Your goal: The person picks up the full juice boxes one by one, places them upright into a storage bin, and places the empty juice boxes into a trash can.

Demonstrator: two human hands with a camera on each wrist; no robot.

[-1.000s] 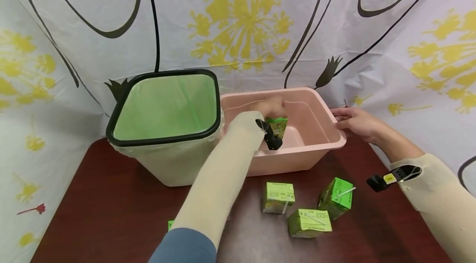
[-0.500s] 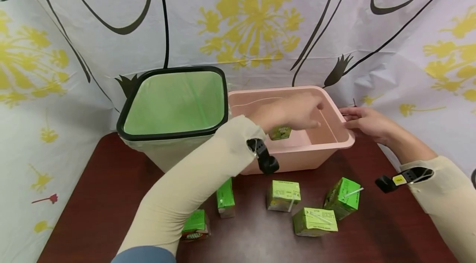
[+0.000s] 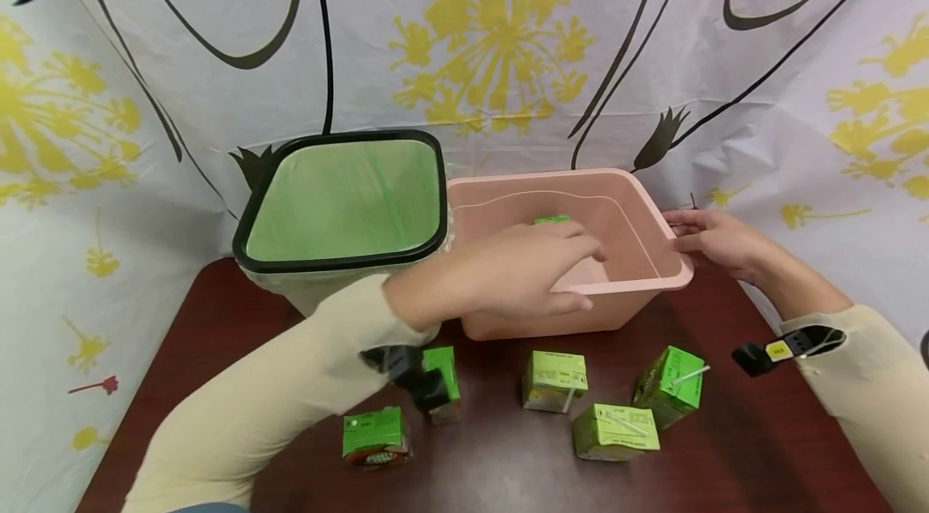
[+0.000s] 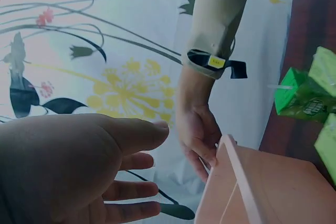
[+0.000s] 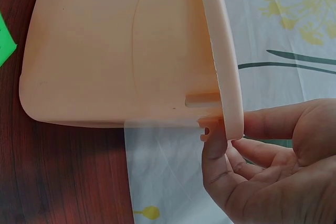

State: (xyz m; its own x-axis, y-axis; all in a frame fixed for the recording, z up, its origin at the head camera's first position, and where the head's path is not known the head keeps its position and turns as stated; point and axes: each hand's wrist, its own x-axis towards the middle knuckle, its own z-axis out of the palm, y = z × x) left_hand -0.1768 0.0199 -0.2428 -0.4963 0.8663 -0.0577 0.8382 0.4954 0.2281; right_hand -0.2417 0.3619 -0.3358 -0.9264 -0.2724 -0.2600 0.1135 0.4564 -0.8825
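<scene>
A pink plastic tub [image 3: 508, 327] stands near the back wall. My left hand [image 3: 537, 267] hovers over its front rim with fingers spread, holding nothing; the left wrist view shows the same loose fingers. Part of a green drink carton [image 3: 551, 218] shows inside the tub, mostly hidden behind that hand. My right hand [image 3: 718, 243] holds the tub's right end; in the right wrist view its thumb and fingers pinch the rim [image 5: 231, 87]. In front of the tub stand light green cartons [image 3: 555, 380] and a brighter one with a straw [image 3: 671, 385].
Left of the tub is a bin with a black rim [image 3: 327, 264] and a pale green liner. Two more green cartons, one [image 3: 377, 434] in front and one [image 3: 450, 410] under my left wrist, stand on the dark red table [image 3: 501, 465]. A patterned cloth [image 3: 501, 110] hangs behind.
My left hand let go of the green carton inside the tub, then drew back toward the front rim with fingers spread. My right hand stayed on the tub's rim.
</scene>
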